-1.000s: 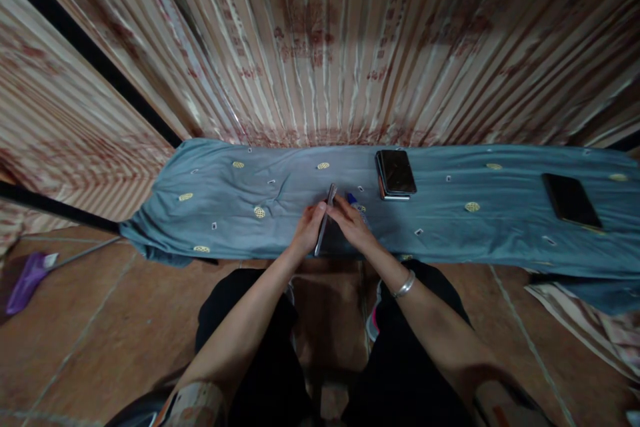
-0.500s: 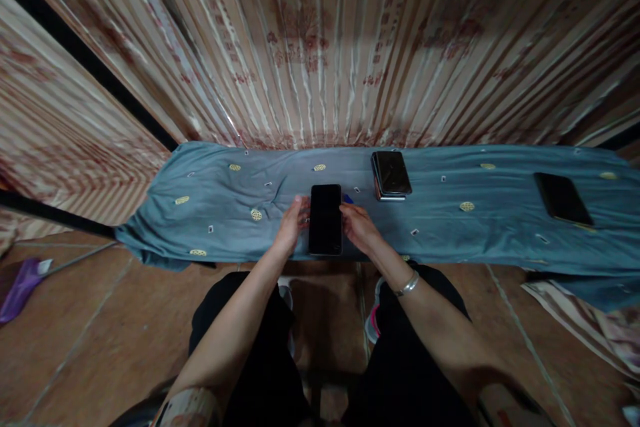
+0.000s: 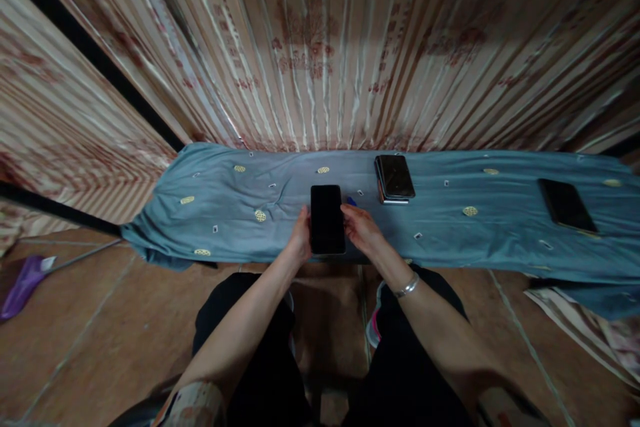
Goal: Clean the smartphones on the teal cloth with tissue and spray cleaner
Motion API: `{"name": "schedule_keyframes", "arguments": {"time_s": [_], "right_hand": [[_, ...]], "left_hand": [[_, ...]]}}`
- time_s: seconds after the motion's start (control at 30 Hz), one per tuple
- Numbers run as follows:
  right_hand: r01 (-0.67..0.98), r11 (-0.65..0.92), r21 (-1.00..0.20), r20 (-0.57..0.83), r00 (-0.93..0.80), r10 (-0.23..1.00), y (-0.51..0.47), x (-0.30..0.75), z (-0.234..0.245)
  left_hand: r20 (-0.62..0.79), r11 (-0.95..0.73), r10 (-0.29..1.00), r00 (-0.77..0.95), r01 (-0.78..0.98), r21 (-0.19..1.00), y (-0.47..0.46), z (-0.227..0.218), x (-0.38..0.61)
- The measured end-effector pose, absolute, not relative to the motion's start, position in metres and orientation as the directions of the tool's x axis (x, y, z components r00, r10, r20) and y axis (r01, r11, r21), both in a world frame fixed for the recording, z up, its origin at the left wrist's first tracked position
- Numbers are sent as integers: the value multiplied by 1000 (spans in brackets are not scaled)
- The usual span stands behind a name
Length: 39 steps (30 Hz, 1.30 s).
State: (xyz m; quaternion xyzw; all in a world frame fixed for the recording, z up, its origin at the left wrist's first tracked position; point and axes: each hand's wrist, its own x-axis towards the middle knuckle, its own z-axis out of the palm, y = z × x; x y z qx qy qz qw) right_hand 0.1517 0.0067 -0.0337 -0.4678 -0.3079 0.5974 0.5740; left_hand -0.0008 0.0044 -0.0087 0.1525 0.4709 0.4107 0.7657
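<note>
A black smartphone (image 3: 327,220) with a dark screen is held upright in front of me, over the near edge of the cloth-covered bench. My left hand (image 3: 301,235) grips its lower left edge, thumb along the side. On the opposite edge, the fingers of my right hand (image 3: 361,227) close around the phone's right side. Just beyond those fingers shows a small blue item (image 3: 351,201); its kind is unclear, and I cannot tell whether the hand holds it. Behind the phone, most of my fingertips are hidden.
To the right of the phone sits a stack of dark phones (image 3: 395,177). Another dark flat device (image 3: 567,205) lies farther right on the blue-grey patterned cloth (image 3: 280,177). A patterned curtain (image 3: 310,47) hangs behind the bench. A purple dustpan-like object (image 3: 23,285) rests on the floor at left.
My left hand has slid down the phone's left edge and closed on it; its fingers were looser before. The right hand stays on the right edge. The view has shifted slightly.
</note>
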Motion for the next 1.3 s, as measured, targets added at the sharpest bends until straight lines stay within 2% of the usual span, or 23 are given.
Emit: {"name": "schedule_keyframes", "arguments": {"time_s": [0.17, 0.27, 0.37, 0.43, 0.5, 0.6, 0.67, 0.77, 0.83, 0.9, 0.97, 1.03, 1.3], "right_hand": [[-412, -212, -886, -271, 90, 958, 4, 148, -19], [-376, -178, -909, -222, 76, 972, 3, 145, -12], [-329, -89, -940, -133, 113, 985, 8, 148, -9], [-251, 12, -968, -41, 203, 978, 13, 155, -8], [-112, 133, -985, 92, 317, 944, 19, 166, -6], [121, 236, -964, 264, 351, 898, 19, 180, -1], [255, 268, -929, 337, 288, 896, 12, 181, 2], [411, 355, -839, 415, 64, 908, -7, 166, 5], [507, 464, -727, 427, -196, 883, -20, 151, 5], [615, 506, -605, 379, -336, 862, -31, 138, 4], [687, 492, -535, 336, -362, 870, -36, 133, 3], [711, 479, -515, 322, -357, 877, -35, 135, 3], [682, 459, -569, 403, -255, 879, -24, 163, 7]], "left_hand": [[-549, 644, 761, 347, -512, 569, -3, 1, 0], [-502, 643, 765, 403, -520, 563, -5, 5, -1], [-476, 635, 772, 421, -523, 568, -5, 7, -4], [-468, 630, 777, 422, -534, 564, -5, 11, -5], [-484, 632, 775, 407, -530, 566, -6, 15, -5], [-529, 630, 773, 351, -522, 575, -8, 22, -2], [-540, 629, 773, 335, -521, 577, -10, 26, 2], [-515, 604, 794, 323, -523, 602, -12, 29, 6], [-477, 550, 832, 284, -535, 641, -12, 28, 8], [-443, 501, 862, 245, -544, 673, -12, 28, 9], [-423, 483, 873, 242, -548, 683, -13, 28, 9], [-418, 492, 869, 264, -542, 681, -15, 29, 10], [-415, 514, 858, 304, -527, 677, -30, 39, 29]]}}
